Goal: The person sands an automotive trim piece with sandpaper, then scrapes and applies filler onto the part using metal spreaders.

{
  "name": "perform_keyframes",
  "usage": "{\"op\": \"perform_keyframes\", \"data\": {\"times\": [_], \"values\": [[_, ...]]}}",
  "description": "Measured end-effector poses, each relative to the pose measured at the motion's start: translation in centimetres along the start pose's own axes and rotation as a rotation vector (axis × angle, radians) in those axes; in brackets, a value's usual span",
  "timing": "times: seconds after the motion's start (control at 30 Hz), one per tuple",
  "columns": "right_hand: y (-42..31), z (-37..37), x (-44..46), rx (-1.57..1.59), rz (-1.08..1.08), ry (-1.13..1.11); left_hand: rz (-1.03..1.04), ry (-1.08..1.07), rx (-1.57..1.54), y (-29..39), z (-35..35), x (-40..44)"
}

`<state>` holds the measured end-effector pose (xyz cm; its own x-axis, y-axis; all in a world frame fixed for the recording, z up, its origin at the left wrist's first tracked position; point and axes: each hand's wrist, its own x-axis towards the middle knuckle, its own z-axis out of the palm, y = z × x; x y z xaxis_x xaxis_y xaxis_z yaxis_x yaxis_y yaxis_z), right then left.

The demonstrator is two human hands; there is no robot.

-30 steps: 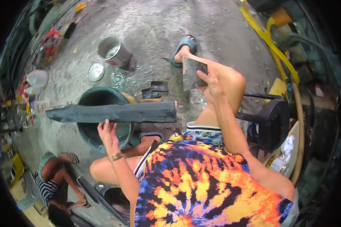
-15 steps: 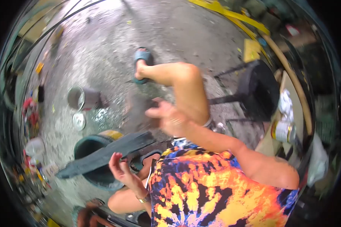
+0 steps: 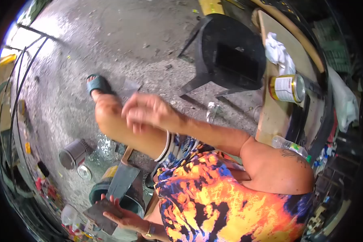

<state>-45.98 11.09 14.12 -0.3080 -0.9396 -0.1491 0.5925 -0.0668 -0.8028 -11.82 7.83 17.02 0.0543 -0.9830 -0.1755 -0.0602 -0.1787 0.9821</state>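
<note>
My left hand grips a dark flat board, thumb across its face and fingertips at its upper edge. Just beyond it a grey plank lies over a dark bucket; I cannot tell whether board and plank are one piece. My right hand is raised by my bent knee, fingers loosely apart, slightly blurred and with nothing visible in them. A grey pail lies tipped on the wet floor, a round lid beside it.
A black plastic stool stands at the upper right. Beyond it, a tin can and a white cloth lie on a wooden board. A clear plastic bottle is near my right shoulder. Clutter lines the left side.
The view has turned to the right. My left hand, raised with nothing visible in it before, now holds the dark board. My right hand stays up near the knee. The plank appears at a steeper angle.
</note>
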Motion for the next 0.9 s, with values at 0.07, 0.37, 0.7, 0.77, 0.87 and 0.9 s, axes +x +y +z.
{"op": "perform_keyframes", "data": {"times": [0.07, 0.37, 0.7, 0.77, 0.87, 0.9], "values": [[0.2, -3.0, 0.3, -0.143, -0.095, 0.153, -0.013, 0.037, 0.039, 0.0, -0.8, 0.6], [0.3, -1.4, -0.5, -0.333, -0.291, 0.07, 0.03, 0.087, -0.11, -1.2, -4.1, 1.3], [-2.0, 5.5, 8.2, -0.673, -0.388, -0.162, -0.054, 0.387, -0.107, -3.7, -5.9, -4.5], [-3.8, 3.8, 8.9, -0.75, -0.494, -0.047, -0.07, 0.426, -0.098, -4.3, -6.8, -5.5], [-4.5, 0.1, 9.7, -0.798, -0.562, 0.188, -0.102, 0.466, -0.08, -4.7, -8.1, -5.6], [-4.6, -1.2, 9.5, -0.822, -0.563, 0.253, -0.113, 0.468, -0.089, -4.5, -8.1, -5.6]]}}
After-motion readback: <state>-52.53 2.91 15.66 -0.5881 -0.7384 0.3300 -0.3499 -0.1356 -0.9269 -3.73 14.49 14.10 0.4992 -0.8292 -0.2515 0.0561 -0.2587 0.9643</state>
